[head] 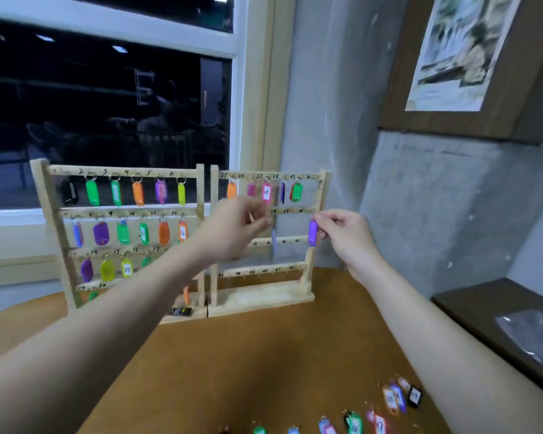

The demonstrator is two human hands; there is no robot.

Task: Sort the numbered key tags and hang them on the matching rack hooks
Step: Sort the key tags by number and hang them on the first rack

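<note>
Holding one purple tag (313, 232), two racks (308, 274)

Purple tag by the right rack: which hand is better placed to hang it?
Right, probably. The right hand already pinches the purple tag beside the right rack, level with its second bar. The left hand is also at that rack, fingers curled; whether it holds anything is unclear.

We've got two wooden racks: the left rack (49, 195) mostly filled with colourful tags, the right rack (322, 195) with only its top row hung. A purple tag (313, 232) hangs upright by the second rail. Loose tags (392, 399) lie on the table.
</note>
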